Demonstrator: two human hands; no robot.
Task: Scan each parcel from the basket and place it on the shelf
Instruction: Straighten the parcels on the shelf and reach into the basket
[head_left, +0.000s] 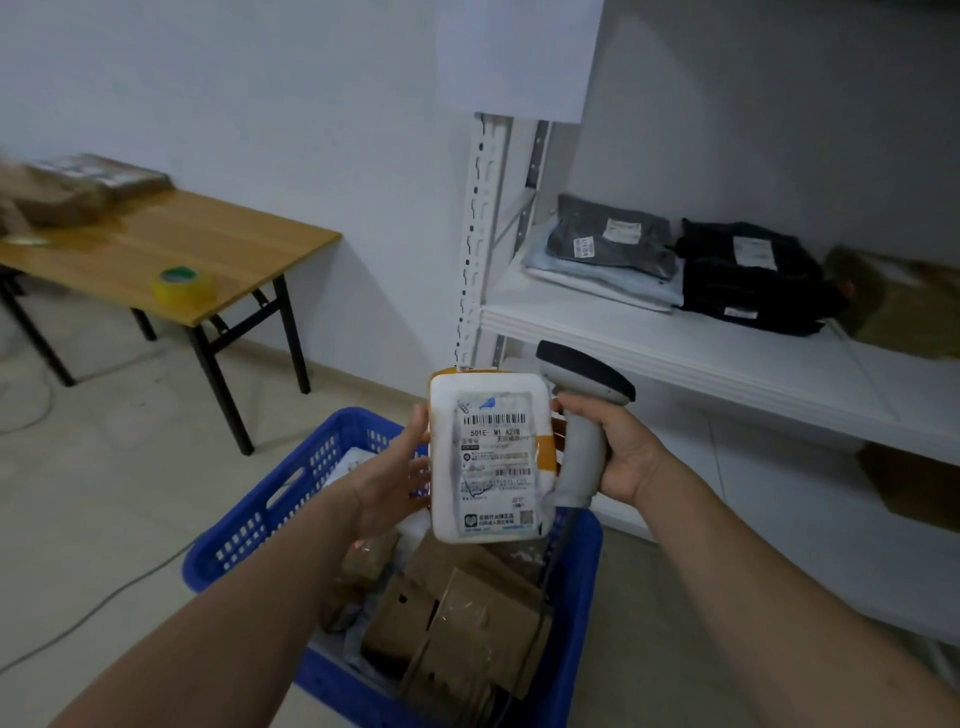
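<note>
1. Parcel (488, 457), white with its long axis upright, hangs above the basket (260, 514), label facing the camera.
2. The left hand (395, 478) clasps its left edge, thumb in front and fingers behind.
3. The right hand (618, 452) wraps the handle of the scanner (582, 415) just beside the parcel's right edge; the head seems not aimed at the label.
4. The shelf (675, 343) stands beyond the basket, rightward, nearer the right hand.

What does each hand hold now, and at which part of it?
The left hand holds the white parcel by its left edge. The right hand grips the scanner around its handle.
</note>
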